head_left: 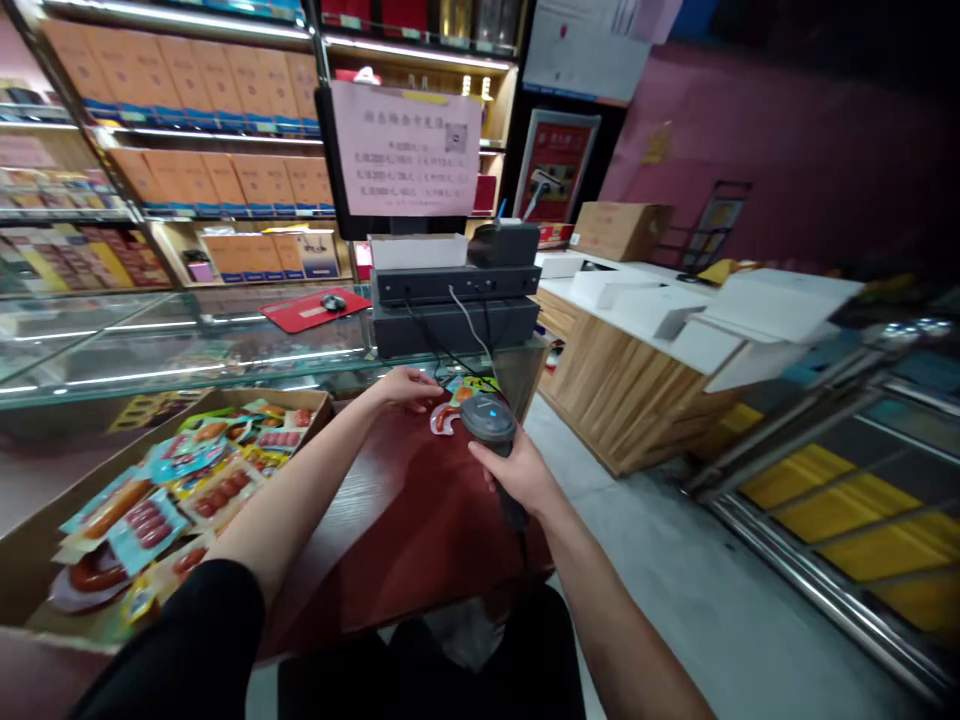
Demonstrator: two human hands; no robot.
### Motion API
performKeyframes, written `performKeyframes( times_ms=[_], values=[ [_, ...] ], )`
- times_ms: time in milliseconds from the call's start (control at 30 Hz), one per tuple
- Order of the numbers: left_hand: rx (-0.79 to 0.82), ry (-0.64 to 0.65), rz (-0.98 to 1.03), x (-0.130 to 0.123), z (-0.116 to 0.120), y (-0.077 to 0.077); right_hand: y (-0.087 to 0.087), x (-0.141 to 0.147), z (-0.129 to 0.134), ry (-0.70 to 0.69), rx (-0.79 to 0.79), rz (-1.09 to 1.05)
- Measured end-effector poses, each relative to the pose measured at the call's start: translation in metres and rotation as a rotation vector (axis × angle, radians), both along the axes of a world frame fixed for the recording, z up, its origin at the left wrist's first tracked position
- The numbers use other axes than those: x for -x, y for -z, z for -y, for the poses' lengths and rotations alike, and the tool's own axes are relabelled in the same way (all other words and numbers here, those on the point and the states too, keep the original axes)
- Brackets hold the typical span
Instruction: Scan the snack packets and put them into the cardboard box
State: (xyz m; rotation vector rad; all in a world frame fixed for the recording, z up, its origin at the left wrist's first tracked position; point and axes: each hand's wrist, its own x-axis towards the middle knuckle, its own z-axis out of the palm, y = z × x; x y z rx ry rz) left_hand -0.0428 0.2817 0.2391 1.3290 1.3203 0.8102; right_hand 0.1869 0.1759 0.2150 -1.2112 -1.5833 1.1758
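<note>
My right hand (521, 468) is wrapped round the grip of a dark handheld barcode scanner (487, 418), whose head has a small blue light. Just left of the scanner head, the curled fingers of my left hand (409, 388) close at the edge of a small curved sausage packet (444, 420); the exact contact is hard to see. Beyond it, more colourful packets (474, 386) lie at the far end of the reddish-brown tabletop (420, 540). By my left forearm stands an open cardboard box (22, 545) filled with several packaged sausages (150, 522).
A glass counter (150, 345) runs behind the box, bearing a red mouse pad (292, 316) and cash-register equipment (457, 325) with hanging cables. To the right are a wood-sided counter (607, 400) and a metal rail (825, 570). Stocked shelves (217, 130) line the back.
</note>
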Motion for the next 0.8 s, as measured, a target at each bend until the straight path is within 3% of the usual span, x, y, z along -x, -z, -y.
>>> performKeyframes(
  times_ms=[133, 233, 333, 433, 600, 800],
  values=[
    [-0.013, 0.057, -0.168, -0.053, -0.031, 0.023, -0.002, -0.028, -0.003, 0.114, 0.080, 0.016],
    [-0.125, 0.107, -0.441, -0.083, -0.049, 0.039, 0.000, -0.045, -0.005, 0.170, 0.118, 0.005],
    [-0.312, 0.149, -0.781, -0.105, -0.057, 0.049, 0.006, -0.059, -0.008, 0.199, 0.131, -0.010],
    [-0.352, 0.170, -1.009, -0.119, -0.054, 0.056, 0.011, -0.067, -0.009, 0.218, 0.145, -0.028],
    [-0.363, 0.270, -1.100, -0.116, -0.041, 0.062, 0.015, -0.068, -0.007, 0.210, 0.140, -0.031],
    [-0.517, 0.344, -1.225, -0.076, -0.006, 0.064, 0.012, -0.048, 0.001, 0.161, 0.130, -0.009]
  ],
)
